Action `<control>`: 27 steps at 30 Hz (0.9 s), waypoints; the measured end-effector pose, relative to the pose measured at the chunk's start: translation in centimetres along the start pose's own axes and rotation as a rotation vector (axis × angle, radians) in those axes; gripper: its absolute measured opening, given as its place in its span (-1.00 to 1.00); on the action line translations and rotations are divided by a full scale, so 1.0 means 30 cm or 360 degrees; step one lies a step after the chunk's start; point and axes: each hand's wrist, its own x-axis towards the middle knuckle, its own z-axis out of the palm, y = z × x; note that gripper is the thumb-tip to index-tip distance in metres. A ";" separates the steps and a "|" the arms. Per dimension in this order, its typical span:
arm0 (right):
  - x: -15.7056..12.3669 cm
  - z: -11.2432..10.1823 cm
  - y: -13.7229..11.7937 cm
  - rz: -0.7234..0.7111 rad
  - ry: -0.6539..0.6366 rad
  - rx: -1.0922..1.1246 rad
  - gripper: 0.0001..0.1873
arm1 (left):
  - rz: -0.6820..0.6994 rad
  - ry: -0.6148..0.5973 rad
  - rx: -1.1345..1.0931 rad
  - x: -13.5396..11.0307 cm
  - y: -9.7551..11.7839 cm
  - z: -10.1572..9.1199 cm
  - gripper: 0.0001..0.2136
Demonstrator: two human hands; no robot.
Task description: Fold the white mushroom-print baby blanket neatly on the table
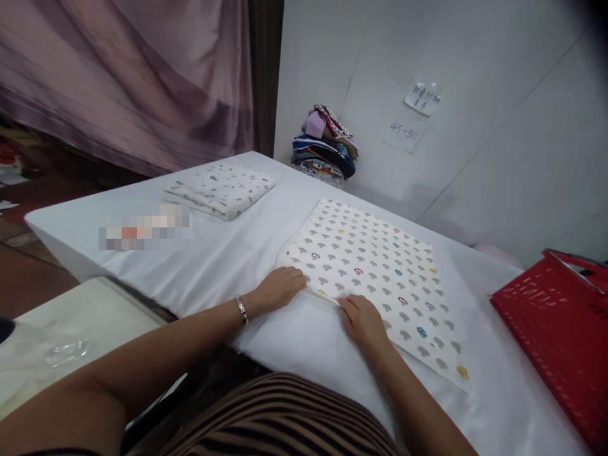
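A folded white cloth [365,266] with a print of grey and coloured mushrooms lies flat on the white-covered table [228,253]. At its near left corner, my left hand [281,288], with a silver bracelet on the wrist, has its fingers closed on the edge. Farther right along the same near edge is my right hand [363,320], its fingers curled over the cloth and its thumb partly hidden. A second folded cloth [223,190], white with small dark prints, rests apart at the table's far left.
A red plastic basket [551,335] stands at the right edge. Folded clothes [325,145] are piled at the back by the wall, which bears paper notes [403,132]. A blurred-out object [142,228] lies on the left. Beside the table is a pale surface [95,329].
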 end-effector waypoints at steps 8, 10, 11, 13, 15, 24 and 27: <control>0.015 -0.009 -0.006 -0.0029 -0.0059 0.0020 -0.76 | -0.0033 -0.0004 -0.0060 -0.001 -0.005 -0.006 -0.73; 0.026 -0.009 -0.015 -0.0016 -0.0060 0.0018 -0.77 | -0.0085 0.0016 -0.0173 0.003 -0.005 -0.011 -0.72; 0.031 -0.008 -0.019 -0.0005 -0.0052 0.0010 -0.77 | -0.0101 0.0018 -0.0220 0.005 -0.006 -0.013 -0.71; 0.038 -0.001 -0.024 0.0012 -0.0026 -0.0021 -0.76 | -0.0121 0.0018 -0.0272 0.008 -0.006 -0.015 -0.71; 0.039 0.012 -0.024 0.0013 0.0028 -0.0047 -0.74 | -0.0132 0.0029 -0.0282 0.010 -0.007 -0.014 -0.71; 0.020 0.088 0.007 -0.0104 0.0382 0.0000 -0.68 | 0.0030 0.0023 -0.0106 -0.014 0.005 -0.015 -0.79; 0.014 0.100 0.013 -0.0121 0.0404 -0.0011 -0.66 | 0.0055 0.0018 -0.0001 -0.010 0.004 -0.012 -0.87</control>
